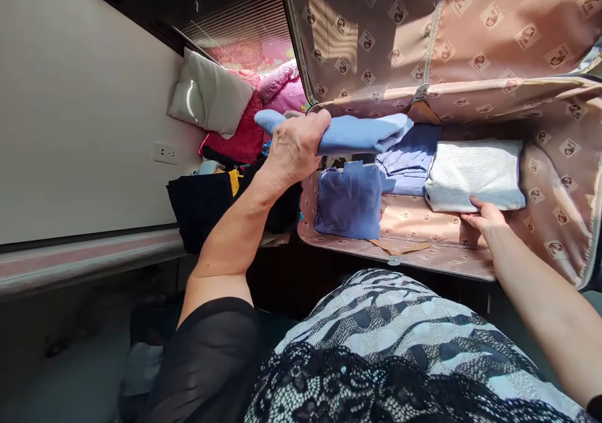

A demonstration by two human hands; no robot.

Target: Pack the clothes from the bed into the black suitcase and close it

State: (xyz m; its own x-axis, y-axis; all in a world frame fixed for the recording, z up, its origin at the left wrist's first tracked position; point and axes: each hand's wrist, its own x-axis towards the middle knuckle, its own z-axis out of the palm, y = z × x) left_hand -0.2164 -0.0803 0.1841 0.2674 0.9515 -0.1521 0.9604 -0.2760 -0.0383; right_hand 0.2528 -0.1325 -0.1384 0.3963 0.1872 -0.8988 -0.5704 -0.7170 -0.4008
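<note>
- Nearest, a black-and-white patterned garment (pixel 376 322) covered the wearer's lap.
- The right hand (pixel 488 218) touched the near edge of a pale grey folded garment (pixel 475 171) in the open suitcase (pixel 414 214), thumb on top — whether it pinched the cloth, I couldn't tell.
- A slate-blue folded garment (pixel 348 202) lay at the suitcase's left end.
- The left hand (pixel 296 145) gripped a light-blue folded garment (pixel 360 133) — raised above the suitcase.
- Beyond stood the raised lid (pixel 367 37).
</note>
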